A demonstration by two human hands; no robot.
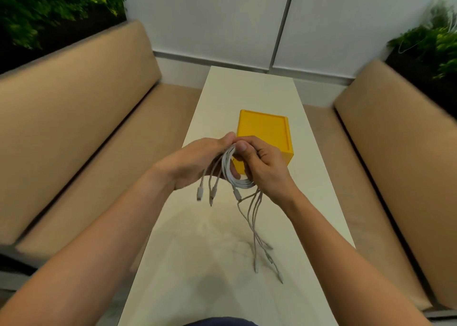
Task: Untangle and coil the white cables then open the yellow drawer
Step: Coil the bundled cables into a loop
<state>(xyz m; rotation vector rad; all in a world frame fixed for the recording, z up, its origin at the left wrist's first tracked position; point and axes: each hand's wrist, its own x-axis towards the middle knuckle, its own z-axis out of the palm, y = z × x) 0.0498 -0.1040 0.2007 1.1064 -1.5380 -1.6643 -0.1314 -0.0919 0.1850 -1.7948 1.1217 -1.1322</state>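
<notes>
1. Presently both hands are raised above the pale table [247, 91], close together, with the white cables [243, 183] held between them.
2. Left hand [195, 162]: palm turned inward, fingers fairly straight and passed through the coil. One fingertip shows inside the loop. The thumb presses the top of the coil against the fingers.
3. Right hand [265, 167]: fingers curled, thumb on top, gripping the far side of the coil just beside the left thumb.
4. Cables: most of their length is gathered into a tight loop, clear of the table.
   - Three plug ends hang just below the hands.
   - A bundle of thinner tails drops from the loop and touches the table nearer the person.
5. Yellow drawer [264, 130]: a yellow box standing on the table beyond the hands, near the middle of the surface.
   - The hands and the coil hide much of its near face.
   - I cannot tell whether it is open or closed.
6. Surroundings:
   - A tan cushioned bench [74, 133] runs along the left of the table and another bench [400, 147] along the right.
   - Green plants [49, 9] stand behind both.
</notes>
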